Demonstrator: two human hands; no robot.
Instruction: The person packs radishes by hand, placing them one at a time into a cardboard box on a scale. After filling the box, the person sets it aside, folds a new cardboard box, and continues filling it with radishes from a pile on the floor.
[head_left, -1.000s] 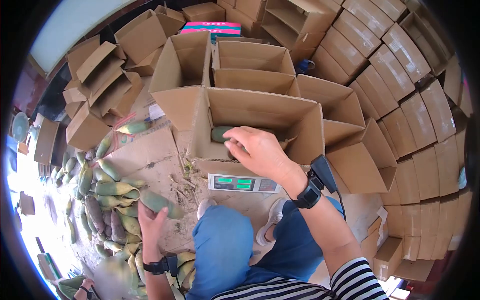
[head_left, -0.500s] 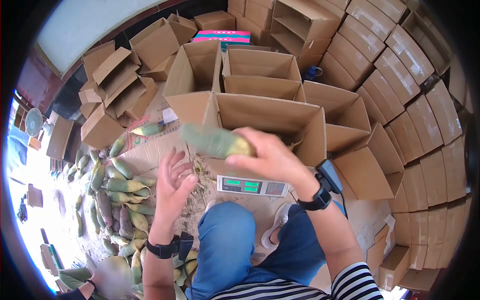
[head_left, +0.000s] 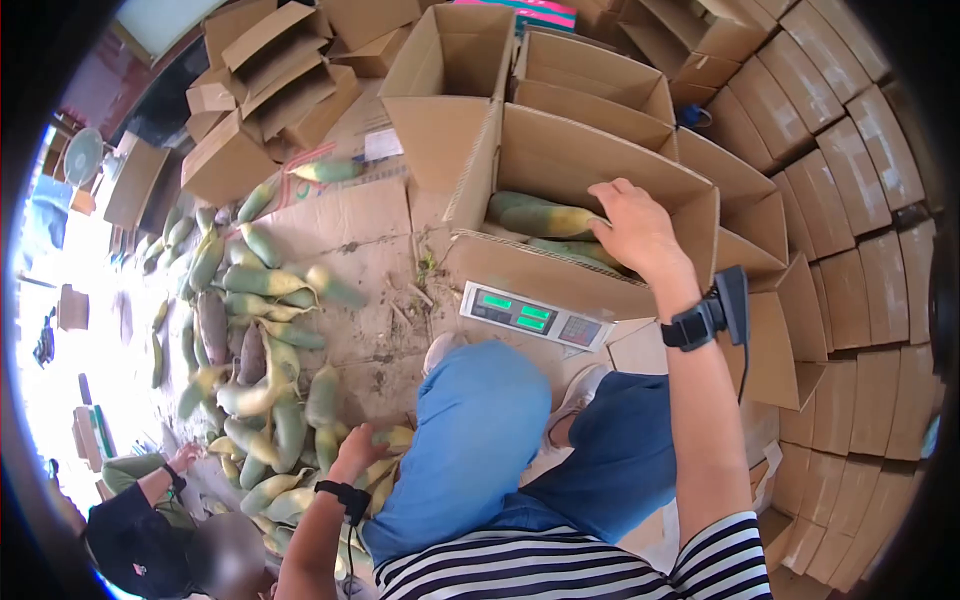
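Observation:
My right hand (head_left: 640, 228) is inside the front cardboard box (head_left: 570, 275). Its fingers are apart, and the thumb rests by the yellowish end of a green radish (head_left: 540, 216). That radish lies in the box beside another green radish (head_left: 580, 252). Low on the left, beside my knee, my left hand (head_left: 360, 452) has its fingers closed around a slightly blurred radish (head_left: 395, 438) at the edge of the pile (head_left: 270, 400). Just in front of the box, a scale panel (head_left: 535, 315) shows lit green digits.
More open boxes (head_left: 445, 130) surround the front one. Closed cartons (head_left: 820, 180) are stacked along the right. A co-worker in a dark cap (head_left: 140, 540) sits at lower left, one hand (head_left: 183, 458) near the pile. A blurred radish (head_left: 335, 287) is over the floor.
My right hand has brought the radish from above the floor into the front box, and its fingers have loosened. My left hand has dropped down to the pile. The view has tilted down and left.

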